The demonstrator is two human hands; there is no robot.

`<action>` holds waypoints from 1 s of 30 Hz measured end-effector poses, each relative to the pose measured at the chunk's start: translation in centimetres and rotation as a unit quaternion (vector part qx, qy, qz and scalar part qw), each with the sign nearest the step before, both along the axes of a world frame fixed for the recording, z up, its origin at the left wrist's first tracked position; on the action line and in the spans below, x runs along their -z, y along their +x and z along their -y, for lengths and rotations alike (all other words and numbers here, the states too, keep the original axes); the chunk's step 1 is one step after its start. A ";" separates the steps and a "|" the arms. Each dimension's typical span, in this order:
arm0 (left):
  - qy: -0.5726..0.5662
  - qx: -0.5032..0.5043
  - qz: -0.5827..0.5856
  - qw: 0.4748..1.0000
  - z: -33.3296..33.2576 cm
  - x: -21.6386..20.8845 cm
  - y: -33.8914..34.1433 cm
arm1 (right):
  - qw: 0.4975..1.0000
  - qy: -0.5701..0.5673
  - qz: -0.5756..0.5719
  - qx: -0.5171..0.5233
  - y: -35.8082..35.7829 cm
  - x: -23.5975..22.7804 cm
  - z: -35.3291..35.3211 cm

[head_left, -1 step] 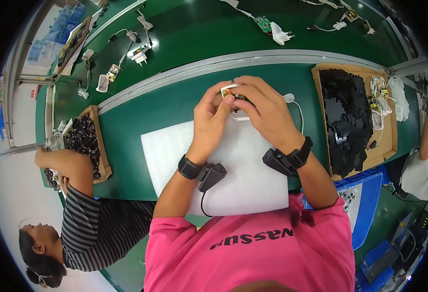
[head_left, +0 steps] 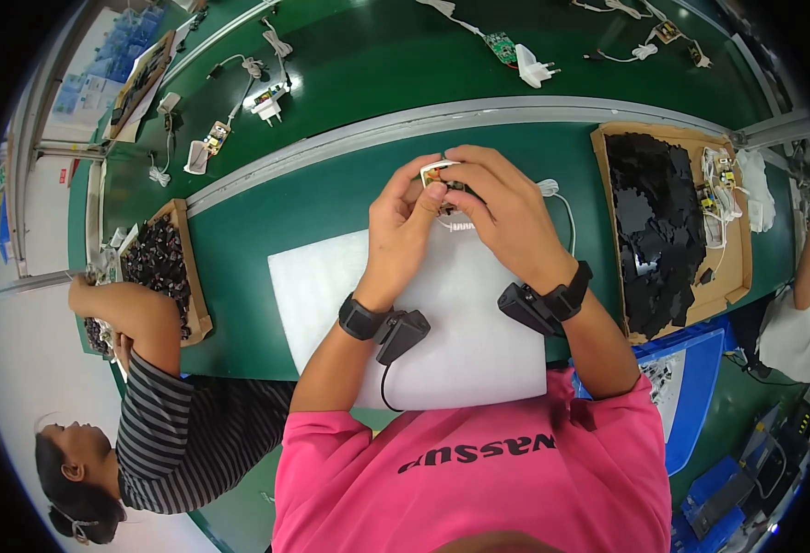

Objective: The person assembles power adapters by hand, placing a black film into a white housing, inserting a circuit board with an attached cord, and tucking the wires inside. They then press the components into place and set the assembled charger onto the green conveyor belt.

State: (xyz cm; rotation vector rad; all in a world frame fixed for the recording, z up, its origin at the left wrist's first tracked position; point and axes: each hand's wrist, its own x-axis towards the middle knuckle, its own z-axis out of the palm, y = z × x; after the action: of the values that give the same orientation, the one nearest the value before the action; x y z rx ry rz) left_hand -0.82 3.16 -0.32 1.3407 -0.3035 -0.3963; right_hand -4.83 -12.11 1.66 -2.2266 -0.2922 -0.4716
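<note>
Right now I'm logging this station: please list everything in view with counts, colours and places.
Device: one, white-cased, above the bench
Bench: one, green, centre
Foam sheet: one, white, on bench
Loose cable: one, white, right of device
Left tray: one, brown, bench's left end
Small parts: many, dark, left tray
Right tray: one, brown, bench's right side
Thin pieces: many, black, right tray
Wired boards: several, white-yellow, right tray
Bundle: one, white, right of right tray
Plug assemblies: several, white, raised surface behind bench
Blue bins: at least two, blue, lower right
Co-workers: two, striped top left, pale top right
Shirt: one, pink, lower centre
Wrist devices: two, black, one per wrist
Left fingers, right fingers: two sets, bare, holding device
</note>
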 end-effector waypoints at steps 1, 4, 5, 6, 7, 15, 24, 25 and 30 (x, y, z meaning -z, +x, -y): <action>-0.014 0.004 -0.004 1.000 0.0 0.0 -0.1 | 1.000 -0.002 0.003 -0.001 -0.1 0.0 0.0; -0.002 -0.013 -0.001 1.000 -0.7 0.7 -0.7 | 0.999 0.043 0.024 -0.013 0.3 -0.2 -0.3; 0.006 -0.023 -0.002 1.000 -0.8 0.7 -0.7 | 0.998 0.043 0.036 -0.021 0.2 -0.4 -0.3; 0.008 -0.032 0.009 0.999 -0.8 0.8 -0.8 | 0.998 0.063 0.009 -0.015 -0.4 -0.3 -0.4; 0.011 -0.026 0.002 1.000 -0.6 1.0 -1.1 | 0.996 0.083 -0.018 -0.010 -0.9 -0.1 -0.4; 0.154 -0.008 -0.007 0.988 -1.4 1.0 -1.0 | 0.997 0.058 -0.055 -0.008 -0.5 0.2 -0.7; 0.037 -0.055 -0.009 0.998 -0.5 0.7 -0.2 | 0.995 -0.070 0.074 0.014 0.1 0.4 0.4; 0.039 -0.050 -0.014 0.998 -0.8 0.2 -0.5 | 0.995 -0.063 0.082 0.005 0.1 0.7 0.1; 0.073 -0.055 0.018 0.996 -1.0 -0.4 -1.0 | 0.999 -0.026 0.024 0.002 -0.9 0.4 -0.3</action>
State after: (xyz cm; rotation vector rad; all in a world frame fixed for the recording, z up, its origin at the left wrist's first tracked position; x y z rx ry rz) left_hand -1.84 4.19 0.09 1.5013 -0.2329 -0.3053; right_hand -5.75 -11.86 1.21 -2.2697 -0.3293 -0.5257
